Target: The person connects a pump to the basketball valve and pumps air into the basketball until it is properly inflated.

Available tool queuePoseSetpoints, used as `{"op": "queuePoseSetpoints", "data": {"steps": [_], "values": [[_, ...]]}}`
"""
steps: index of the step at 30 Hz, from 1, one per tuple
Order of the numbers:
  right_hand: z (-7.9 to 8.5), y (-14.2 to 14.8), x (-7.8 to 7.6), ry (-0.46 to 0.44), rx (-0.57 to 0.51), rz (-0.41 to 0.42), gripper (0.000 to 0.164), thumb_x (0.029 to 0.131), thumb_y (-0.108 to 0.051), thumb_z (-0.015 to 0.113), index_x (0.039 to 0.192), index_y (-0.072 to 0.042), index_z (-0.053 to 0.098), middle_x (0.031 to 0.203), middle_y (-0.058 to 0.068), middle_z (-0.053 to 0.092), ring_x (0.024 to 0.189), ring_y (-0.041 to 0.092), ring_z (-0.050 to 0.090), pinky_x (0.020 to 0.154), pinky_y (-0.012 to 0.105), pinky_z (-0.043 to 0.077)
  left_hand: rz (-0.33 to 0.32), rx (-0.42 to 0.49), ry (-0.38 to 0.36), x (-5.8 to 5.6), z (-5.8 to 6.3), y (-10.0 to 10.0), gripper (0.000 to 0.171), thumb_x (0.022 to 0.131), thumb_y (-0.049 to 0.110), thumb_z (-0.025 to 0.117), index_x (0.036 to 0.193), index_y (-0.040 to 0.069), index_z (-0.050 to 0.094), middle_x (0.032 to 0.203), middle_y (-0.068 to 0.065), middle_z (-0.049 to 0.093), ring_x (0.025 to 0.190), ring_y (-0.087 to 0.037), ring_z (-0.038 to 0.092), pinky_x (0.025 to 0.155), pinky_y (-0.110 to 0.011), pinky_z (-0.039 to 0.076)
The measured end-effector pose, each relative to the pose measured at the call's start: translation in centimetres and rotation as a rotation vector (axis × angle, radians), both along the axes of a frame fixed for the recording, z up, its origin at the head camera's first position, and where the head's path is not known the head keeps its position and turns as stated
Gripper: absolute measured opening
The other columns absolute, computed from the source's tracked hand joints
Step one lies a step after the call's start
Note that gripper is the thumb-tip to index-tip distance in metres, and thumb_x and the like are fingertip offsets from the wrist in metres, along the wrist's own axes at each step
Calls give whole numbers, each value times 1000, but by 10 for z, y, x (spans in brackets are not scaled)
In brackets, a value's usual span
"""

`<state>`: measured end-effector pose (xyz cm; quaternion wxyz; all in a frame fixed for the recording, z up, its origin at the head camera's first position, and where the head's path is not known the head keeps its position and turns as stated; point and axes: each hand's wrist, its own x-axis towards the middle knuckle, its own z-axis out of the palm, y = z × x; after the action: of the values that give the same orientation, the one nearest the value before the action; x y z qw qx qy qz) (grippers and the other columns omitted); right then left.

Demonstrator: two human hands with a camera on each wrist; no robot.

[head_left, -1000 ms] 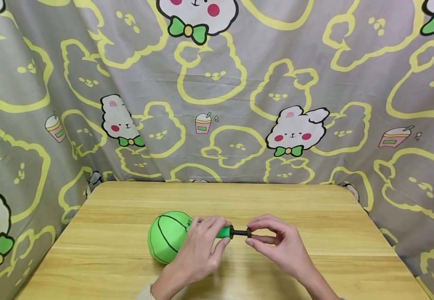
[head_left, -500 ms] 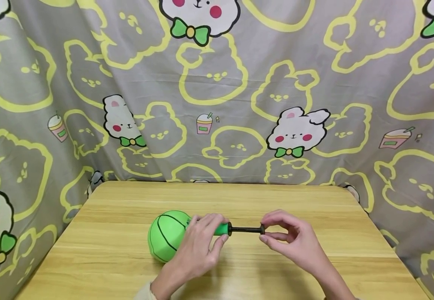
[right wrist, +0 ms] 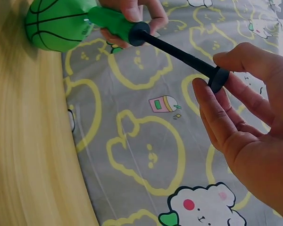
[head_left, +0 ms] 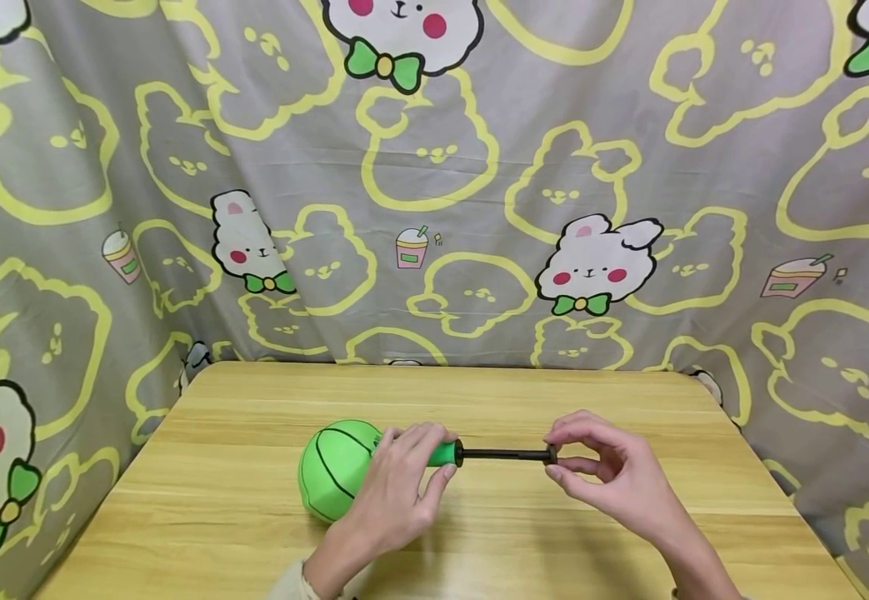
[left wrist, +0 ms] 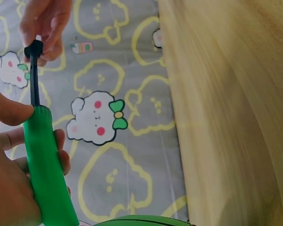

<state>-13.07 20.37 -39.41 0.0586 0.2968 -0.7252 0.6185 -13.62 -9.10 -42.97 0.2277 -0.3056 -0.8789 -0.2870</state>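
Note:
A small hand pump with a green barrel (left wrist: 47,165) and a black plunger rod (head_left: 505,455) lies level above the table. My left hand (head_left: 397,487) grips the barrel, fingers wrapped over it. With thumb and fingertips, my right hand (head_left: 617,467) pinches the black end knob (right wrist: 219,78) of the rod, which is drawn well out of the barrel. Left of my left hand sits a green ball (head_left: 335,471) with black basketball lines. In the right wrist view the barrel's far end meets the ball (right wrist: 56,23); in the head view the left hand hides that spot.
The wooden table (head_left: 254,400) carries the ball under both hands. Behind it and at the sides hangs a grey curtain (head_left: 471,208) printed with cartoon rabbits and yellow outlines.
My right hand has moved right with the knob, drawing the black rod farther out of the barrel. My left hand and the ball have stayed nearly in place.

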Motion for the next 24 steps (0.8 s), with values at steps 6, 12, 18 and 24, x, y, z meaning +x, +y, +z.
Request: {"op": "queuePoseSetpoints", "data": {"steps": [6, 12, 18, 24], "values": [[2, 4, 1, 4, 17, 16, 32, 82, 13, 78, 110, 0, 68, 113, 16, 61, 102, 19, 66, 81, 41, 59, -3, 2, -1, 0, 0, 0, 21, 96, 23, 64, 116, 20, 62, 110, 8, 67, 103, -7, 62, 85, -35, 41], [7, 11, 3, 5, 4, 25, 34, 80, 16, 78, 110, 2, 68, 113, 13, 63, 104, 19, 65, 80, 42, 59, -2, 16, 8, 0, 0, 1, 22, 95, 22, 65, 116, 20, 62, 110, 9, 67, 103, -7, 62, 85, -34, 41], [8, 12, 3, 29, -16, 37, 37, 77, 19, 79, 109, 4, 69, 111, 12, 64, 103, 19, 65, 79, 43, 59, -13, 19, 3, 1, 0, 1, 22, 95, 22, 65, 116, 21, 62, 110, 10, 66, 102, -6, 61, 85, -34, 41], [6, 6, 3, 62, -70, 27, 36, 75, 22, 78, 108, 9, 69, 108, 19, 65, 100, 20, 67, 77, 45, 58, -7, 9, -1, 1, 1, 1, 22, 95, 22, 64, 117, 21, 62, 109, 9, 65, 100, -6, 60, 86, -35, 41]]}}
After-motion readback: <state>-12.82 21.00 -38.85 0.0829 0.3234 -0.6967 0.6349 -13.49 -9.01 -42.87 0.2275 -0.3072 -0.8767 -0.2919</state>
